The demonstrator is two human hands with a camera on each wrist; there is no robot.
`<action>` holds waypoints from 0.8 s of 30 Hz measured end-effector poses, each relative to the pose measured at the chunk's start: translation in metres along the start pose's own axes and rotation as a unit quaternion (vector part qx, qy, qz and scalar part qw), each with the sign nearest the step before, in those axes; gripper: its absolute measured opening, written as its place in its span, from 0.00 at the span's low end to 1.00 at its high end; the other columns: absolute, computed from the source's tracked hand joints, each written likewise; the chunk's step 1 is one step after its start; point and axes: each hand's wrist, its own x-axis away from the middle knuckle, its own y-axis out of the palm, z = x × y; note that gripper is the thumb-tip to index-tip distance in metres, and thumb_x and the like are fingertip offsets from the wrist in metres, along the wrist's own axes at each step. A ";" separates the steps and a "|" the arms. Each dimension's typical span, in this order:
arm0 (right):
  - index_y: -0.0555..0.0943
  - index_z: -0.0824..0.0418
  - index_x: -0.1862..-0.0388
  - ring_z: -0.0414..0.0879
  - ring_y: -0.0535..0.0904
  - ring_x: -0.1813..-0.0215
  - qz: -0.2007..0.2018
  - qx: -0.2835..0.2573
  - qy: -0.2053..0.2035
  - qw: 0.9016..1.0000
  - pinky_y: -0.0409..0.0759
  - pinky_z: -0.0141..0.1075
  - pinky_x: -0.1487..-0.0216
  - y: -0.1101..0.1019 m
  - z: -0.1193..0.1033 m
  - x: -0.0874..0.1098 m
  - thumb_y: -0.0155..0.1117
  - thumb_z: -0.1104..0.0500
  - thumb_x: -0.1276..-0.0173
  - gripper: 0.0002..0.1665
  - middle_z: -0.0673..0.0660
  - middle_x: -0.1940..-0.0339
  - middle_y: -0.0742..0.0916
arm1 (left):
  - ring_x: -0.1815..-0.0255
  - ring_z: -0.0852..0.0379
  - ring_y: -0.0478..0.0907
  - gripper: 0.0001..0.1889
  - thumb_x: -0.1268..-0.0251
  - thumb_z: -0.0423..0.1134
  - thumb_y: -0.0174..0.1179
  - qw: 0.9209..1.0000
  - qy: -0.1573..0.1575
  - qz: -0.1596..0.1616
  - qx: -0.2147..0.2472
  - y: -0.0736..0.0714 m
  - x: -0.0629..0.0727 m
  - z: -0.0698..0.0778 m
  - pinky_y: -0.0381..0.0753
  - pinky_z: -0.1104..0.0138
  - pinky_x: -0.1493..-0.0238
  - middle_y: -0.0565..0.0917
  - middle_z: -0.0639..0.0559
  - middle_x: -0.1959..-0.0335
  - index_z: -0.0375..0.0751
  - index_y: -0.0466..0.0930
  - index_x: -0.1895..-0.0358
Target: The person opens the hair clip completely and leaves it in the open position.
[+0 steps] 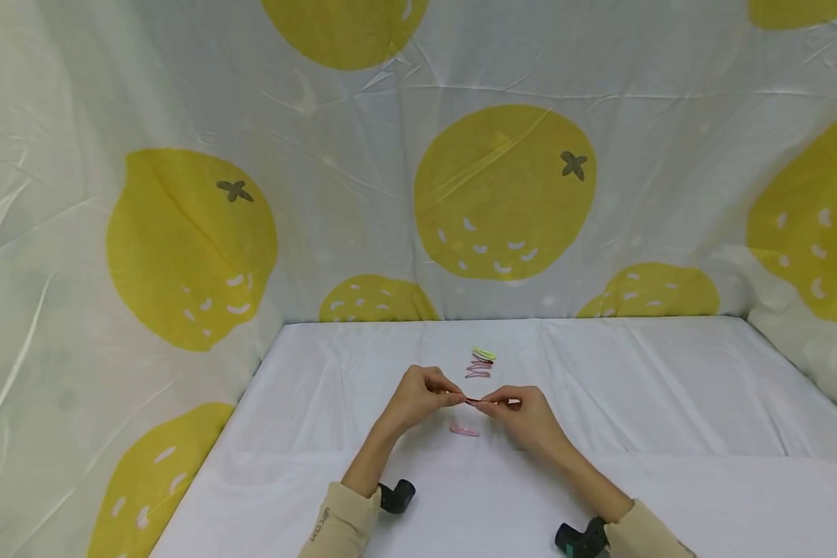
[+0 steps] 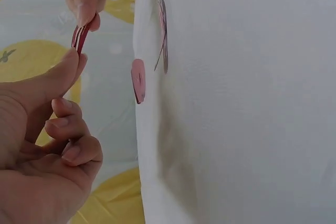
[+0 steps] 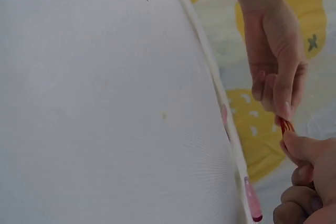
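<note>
A dark red snap hair clip (image 2: 80,38) is held above the table between both hands. My left hand (image 1: 421,397) pinches one end of it between thumb and forefinger. The other end is pinched by my right hand (image 1: 526,418), also with thumb and forefinger. In the left wrist view the clip's narrow metal strips show between the fingertips. A single pink hair clip (image 1: 464,429) lies on the cloth below the hands, on the near side. Beyond the hands, several pink hair clips (image 1: 478,369) lie in a row, with a yellow-green hair clip (image 1: 484,353) at its far end.
A white cloth (image 1: 635,387) covers the table. Behind and beside it hangs a pale curtain (image 1: 349,194) printed with yellow lemons. A black wrist camera (image 1: 397,496) sits at the left sleeve, another black camera (image 1: 580,539) at the right one.
</note>
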 end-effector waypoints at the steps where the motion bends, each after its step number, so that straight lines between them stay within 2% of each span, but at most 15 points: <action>1: 0.93 0.54 0.66 0.33 0.77 0.73 0.012 -0.001 -0.011 1.000 0.75 0.26 0.67 -0.001 0.001 0.000 0.79 0.55 0.38 0.04 0.52 0.71 0.91 | 0.73 0.64 0.70 0.03 0.42 0.32 0.76 1.000 0.009 0.003 -0.021 0.001 -0.001 0.000 0.67 0.74 0.72 0.83 0.45 0.73 0.35 0.93 0.68; 4: 0.93 0.54 0.68 0.32 0.68 0.77 0.035 0.006 -0.054 0.998 0.67 0.25 0.72 -0.001 0.003 0.001 0.80 0.57 0.39 0.03 0.48 0.81 0.82 | 0.74 0.65 0.69 0.02 0.44 0.31 0.76 0.997 0.039 0.012 -0.073 0.006 -0.002 0.001 0.68 0.74 0.73 0.80 0.48 0.75 0.35 0.93 0.70; 7: 0.93 0.57 0.70 0.31 0.62 0.79 0.053 0.010 -0.096 0.994 0.59 0.25 0.76 0.000 0.006 0.001 0.80 0.60 0.41 0.02 0.46 0.86 0.71 | 0.75 0.66 0.68 0.03 0.46 0.28 0.76 0.990 0.068 0.033 -0.122 0.013 -0.002 0.003 0.69 0.75 0.73 0.78 0.51 0.77 0.35 0.92 0.73; 12: 0.92 0.59 0.73 0.30 0.60 0.79 0.086 0.019 -0.139 0.986 0.59 0.25 0.78 0.002 0.009 0.003 0.80 0.66 0.43 0.04 0.44 0.87 0.67 | 0.76 0.67 0.67 0.04 0.46 0.27 0.76 0.982 0.095 0.050 -0.158 0.021 -0.001 0.006 0.68 0.75 0.75 0.76 0.52 0.78 0.34 0.91 0.75; 17: 0.92 0.60 0.73 0.30 0.60 0.79 0.096 0.024 -0.143 0.985 0.59 0.25 0.77 0.004 0.007 0.001 0.80 0.67 0.44 0.04 0.43 0.86 0.68 | 0.76 0.66 0.67 0.03 0.46 0.28 0.77 0.981 0.094 0.061 -0.160 0.020 -0.001 0.006 0.68 0.75 0.73 0.78 0.50 0.78 0.34 0.92 0.73; 24: 0.93 0.60 0.72 0.30 0.61 0.80 0.097 0.015 -0.121 0.988 0.59 0.26 0.78 0.004 0.006 0.001 0.81 0.66 0.45 0.04 0.43 0.87 0.69 | 0.75 0.68 0.65 0.03 0.46 0.30 0.77 0.981 0.107 0.060 -0.153 0.018 -0.001 0.001 0.67 0.76 0.73 0.78 0.50 0.78 0.35 0.93 0.71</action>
